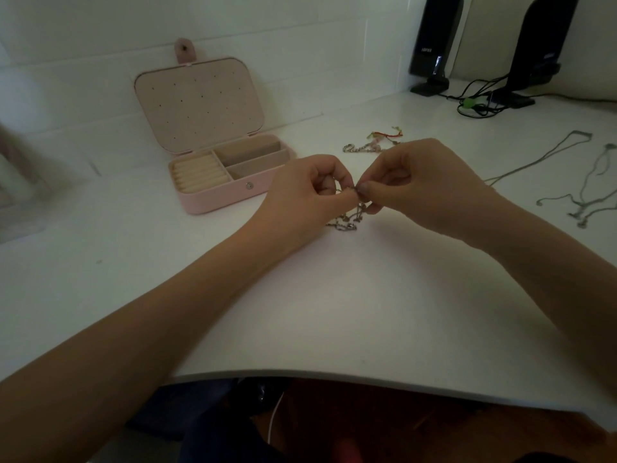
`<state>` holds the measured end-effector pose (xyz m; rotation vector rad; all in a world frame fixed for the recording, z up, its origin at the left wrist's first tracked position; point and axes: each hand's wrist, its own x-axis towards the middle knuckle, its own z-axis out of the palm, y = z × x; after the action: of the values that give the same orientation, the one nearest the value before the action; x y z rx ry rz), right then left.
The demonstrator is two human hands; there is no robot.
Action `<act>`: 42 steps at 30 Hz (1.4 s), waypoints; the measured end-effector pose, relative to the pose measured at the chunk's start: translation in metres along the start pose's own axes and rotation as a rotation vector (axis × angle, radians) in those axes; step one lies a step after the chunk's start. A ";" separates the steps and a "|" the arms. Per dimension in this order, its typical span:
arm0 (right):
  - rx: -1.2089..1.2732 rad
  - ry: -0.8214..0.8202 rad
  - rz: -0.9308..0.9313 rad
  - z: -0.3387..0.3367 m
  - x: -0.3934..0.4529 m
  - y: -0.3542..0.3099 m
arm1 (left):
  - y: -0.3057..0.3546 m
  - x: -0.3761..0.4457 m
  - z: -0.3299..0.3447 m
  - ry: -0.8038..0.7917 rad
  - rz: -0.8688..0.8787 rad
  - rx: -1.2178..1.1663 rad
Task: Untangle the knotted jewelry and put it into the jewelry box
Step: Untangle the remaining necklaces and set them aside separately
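A tangled silver chain hangs from my fingertips down onto the white desk. My left hand and my right hand meet at the middle of the desk, each pinching the chain's upper part between thumb and fingers. The pink jewelry box stands open to the left of my hands, lid up against the wall, with ring rolls and bare compartments inside. Just behind my hands lie another silver chain and a red and yellow string bracelet.
Thin necklaces are spread out at the desk's right side. Two black speakers with a bundle of cables stand at the back right. A blurred object sits at the far left edge. The desk's front edge curves below my forearms.
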<state>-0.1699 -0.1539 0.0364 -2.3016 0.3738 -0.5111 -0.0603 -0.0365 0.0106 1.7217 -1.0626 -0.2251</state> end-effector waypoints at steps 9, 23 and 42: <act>-0.024 -0.027 0.088 0.006 0.001 -0.001 | 0.001 0.001 0.000 -0.038 -0.008 0.030; 0.829 -0.377 0.504 -0.006 0.004 -0.001 | -0.001 0.003 -0.001 -0.029 -0.028 -0.029; 1.042 -0.332 0.512 -0.003 0.009 0.007 | -0.001 0.004 0.001 -0.168 -0.105 -0.170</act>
<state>-0.1639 -0.1641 0.0351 -1.1810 0.3856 -0.0135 -0.0581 -0.0403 0.0106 1.6267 -1.0434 -0.5202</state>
